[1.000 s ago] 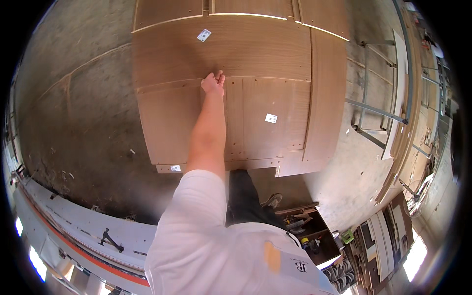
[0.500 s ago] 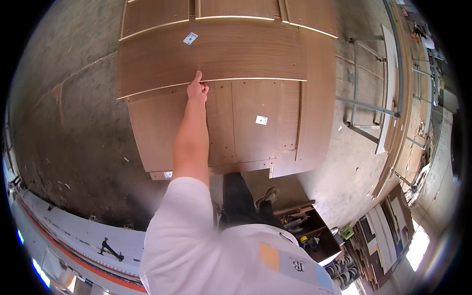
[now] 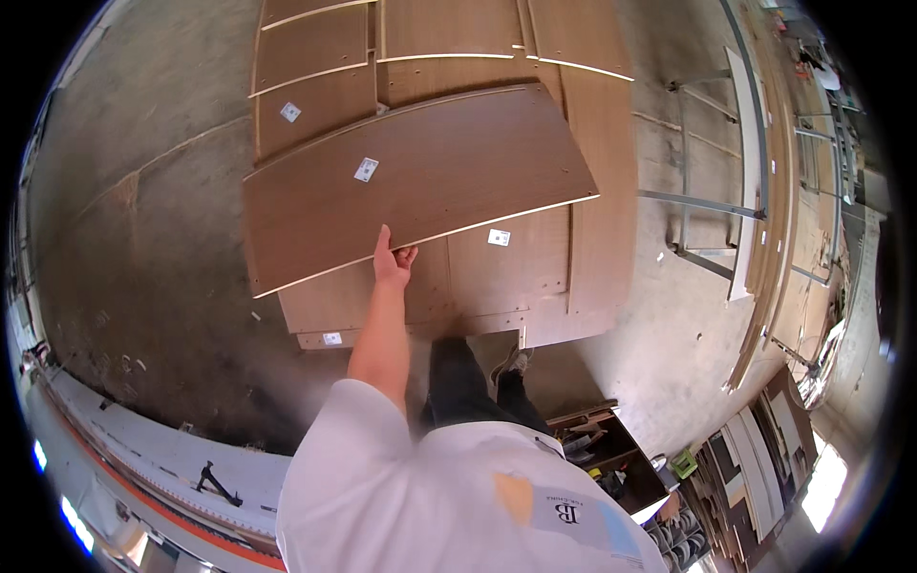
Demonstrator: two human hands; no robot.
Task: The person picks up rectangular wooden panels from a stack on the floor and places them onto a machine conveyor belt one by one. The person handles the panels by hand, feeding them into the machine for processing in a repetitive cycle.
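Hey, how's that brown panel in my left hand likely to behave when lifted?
The brown panel will probably stay stiff: it shows no obvious sag. Its long shape may make it tip or twist, since the left hand grips just one long side. It could also slide readily over the lower panels, as its face looks flat and smooth.

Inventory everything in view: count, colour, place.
Held panel: 1, brown, atop others
Lying panels: several, brown, beneath and beyond
Labels: 4, white, on panels
Metal frame: 1, grey, right floor
Narrow board: 1, white, by frame
Loose boards: many, mixed, lower right
Toolbox: 1, brown, lower right
Bench: 1, grey, lower left
Hammer: 1, black, on bench
Floor: 1, grey, all around
Trousers: 1, dark, lower middle
Shirt: 1, white, bottom
Left grip: 1, bare, on held panel
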